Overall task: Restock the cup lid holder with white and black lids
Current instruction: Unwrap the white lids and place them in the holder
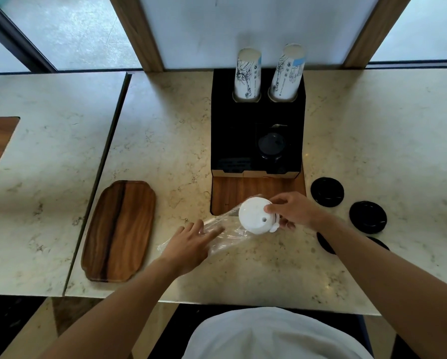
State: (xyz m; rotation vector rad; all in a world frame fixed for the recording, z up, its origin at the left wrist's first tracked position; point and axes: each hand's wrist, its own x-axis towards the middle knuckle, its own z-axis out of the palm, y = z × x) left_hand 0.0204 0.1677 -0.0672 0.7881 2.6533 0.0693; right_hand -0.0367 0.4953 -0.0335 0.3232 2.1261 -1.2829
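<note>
Printing on two paper cup stacks showing line drawings, text too small to read. Cup stacks standing in rear wells of black lid holder; black lids sitting in front right well. Three loose black lids lying on table right of holder, one partly hidden by right forearm. Wooden tray lying left. Right hand gripping white lid stack by rim, raised just before holder. Left hand pressing clear plastic sleeve flat, fingers spread.
</note>
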